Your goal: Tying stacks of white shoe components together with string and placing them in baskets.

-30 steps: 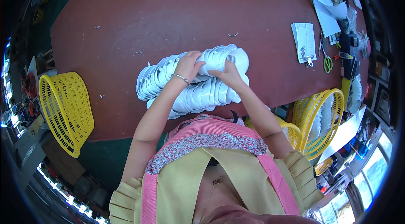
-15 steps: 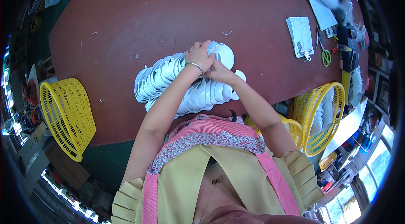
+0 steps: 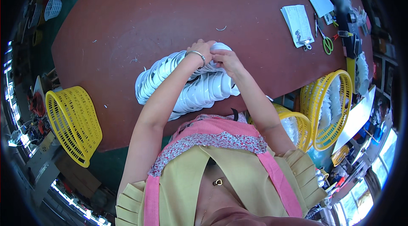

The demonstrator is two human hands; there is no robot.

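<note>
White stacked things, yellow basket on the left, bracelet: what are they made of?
The white stacked pieces look smooth, maybe plastic or coated fabric: slight shine. The yellow basket is likely smooth plastic, with regular holes. The bracelet seems polished metal: silvery gleam.

Reddish table (image 3: 170, 9) (2 white stacks (image 3: 203, 93) atop)

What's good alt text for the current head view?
A person's left hand and right hand are close together at the right end of the farther of two rows of nested white curved pieces on a reddish-brown table. Clipped papers and green-handled scissors lie at right; perforated yellow baskets appear on both sides.
</note>
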